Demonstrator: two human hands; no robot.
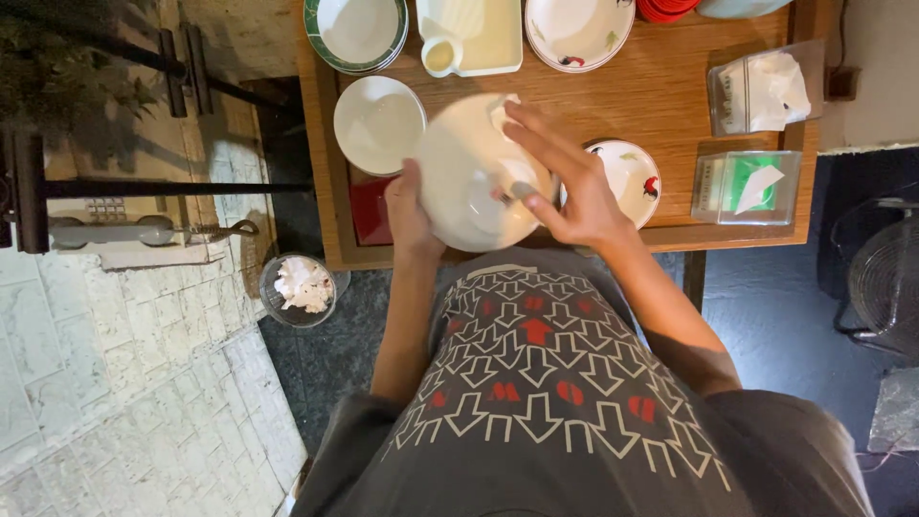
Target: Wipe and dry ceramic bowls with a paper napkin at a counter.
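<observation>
A large white bowl [464, 187] is held tilted above the near edge of the wooden table [670, 86]. My left hand [407, 215] grips its left rim from beneath. My right hand [565, 187] presses a crumpled white tissue [504, 107] against the bowl's surface, fingers spread over it. Just right of that hand lies a white plate with a red and green painted pattern [637, 177].
On the table stand a white bowl [378, 120], a green-rimmed plate stack [356, 31], a cream rectangular dish with a small jug [471, 38], another patterned plate [577, 29], two clear tissue boxes [766, 91] [747, 187] and a red tray [369, 213]. A small bin of used tissue [299, 287] sits on the floor left. A fan [885, 278] stands right.
</observation>
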